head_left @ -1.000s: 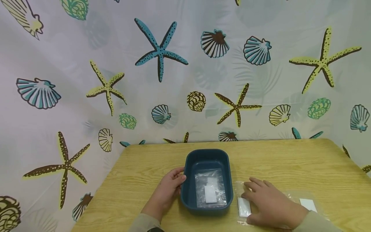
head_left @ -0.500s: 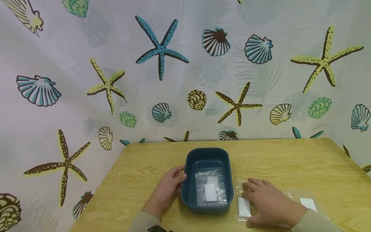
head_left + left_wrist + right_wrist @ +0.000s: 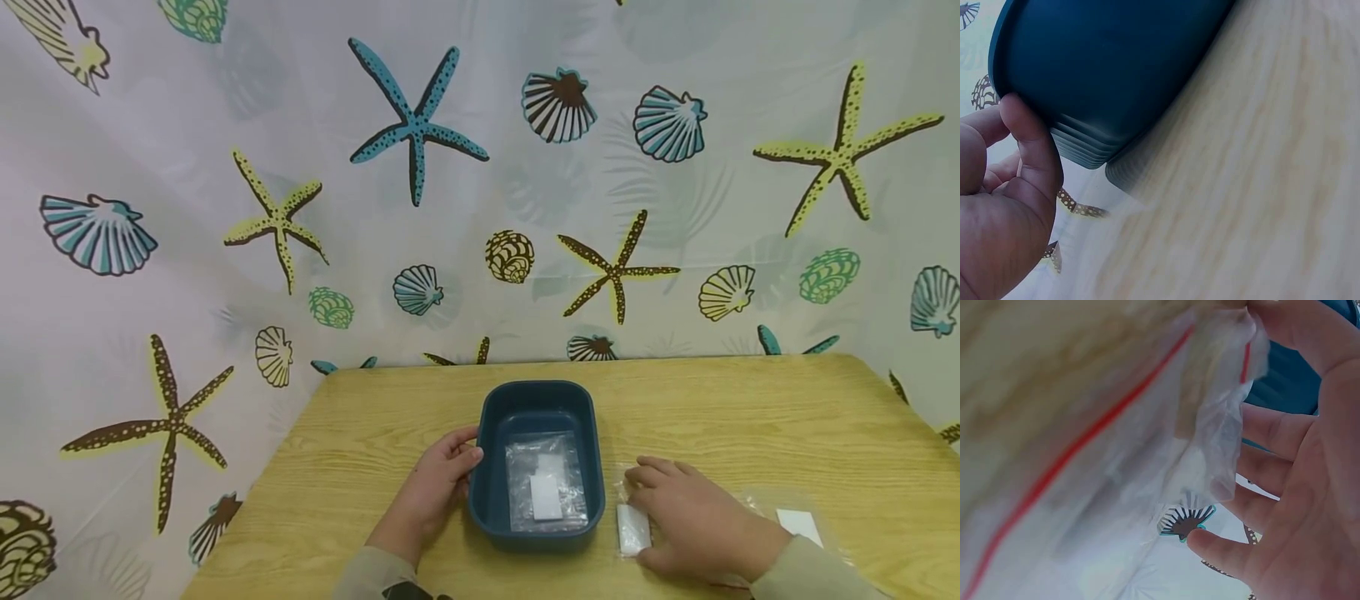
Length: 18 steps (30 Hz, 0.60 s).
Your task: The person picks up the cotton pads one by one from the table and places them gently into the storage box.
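Note:
A deep blue plastic bin (image 3: 536,540) with rounded corners stands on the table, holding clear zip bags (image 3: 547,492) with white pieces inside. My left hand (image 3: 442,475) grips the bin's left rim, thumb on the edge and fingers along the outer wall; the left wrist view shows the thumb against the blue wall (image 3: 1116,56). Right of the bin, my right hand (image 3: 697,517) pinches a clear zip bag (image 3: 633,531) with a white piece in it. In the right wrist view, the bag's crumpled plastic (image 3: 1216,419) with a red seal line lies at the thumb and fingers.
Another clear zip bag (image 3: 798,525) with a white piece lies farther right, partly behind the right forearm. The wood-grain table (image 3: 405,400) reaches back to a white curtain (image 3: 465,208) printed with starfish and shells.
The white piece in the bag at my right hand has shifted slightly up and right, and the bag's near edge has drawn in. My left hand and the bin keep their places.

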### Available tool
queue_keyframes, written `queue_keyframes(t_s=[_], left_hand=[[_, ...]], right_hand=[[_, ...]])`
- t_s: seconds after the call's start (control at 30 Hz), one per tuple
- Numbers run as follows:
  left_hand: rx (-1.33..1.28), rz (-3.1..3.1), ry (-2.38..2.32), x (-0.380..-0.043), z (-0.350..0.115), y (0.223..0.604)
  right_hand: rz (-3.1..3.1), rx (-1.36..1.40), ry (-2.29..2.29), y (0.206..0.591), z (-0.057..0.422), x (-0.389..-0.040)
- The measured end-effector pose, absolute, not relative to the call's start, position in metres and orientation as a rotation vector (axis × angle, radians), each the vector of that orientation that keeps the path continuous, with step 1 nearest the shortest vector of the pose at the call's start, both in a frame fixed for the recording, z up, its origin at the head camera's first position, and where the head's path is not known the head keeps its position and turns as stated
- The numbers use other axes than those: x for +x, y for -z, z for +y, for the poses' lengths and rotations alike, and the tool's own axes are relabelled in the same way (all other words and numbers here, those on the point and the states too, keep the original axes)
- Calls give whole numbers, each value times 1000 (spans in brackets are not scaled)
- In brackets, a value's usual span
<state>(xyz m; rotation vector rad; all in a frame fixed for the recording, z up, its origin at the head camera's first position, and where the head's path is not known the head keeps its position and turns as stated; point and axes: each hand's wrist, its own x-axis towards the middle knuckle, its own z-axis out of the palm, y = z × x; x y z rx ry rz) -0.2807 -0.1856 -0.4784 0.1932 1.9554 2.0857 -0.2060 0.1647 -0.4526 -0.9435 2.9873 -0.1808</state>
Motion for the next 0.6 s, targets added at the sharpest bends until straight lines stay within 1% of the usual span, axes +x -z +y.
queue_keyframes(t_s=[0.3,0.6], left_hand=[[207,1954,-2086,-282,-187,480],[223,1942,-2097,-282,-187,481]], right_hand=[[3006,-949,133,451,166,-206],[3037,-1021,120,451,169,-209]])
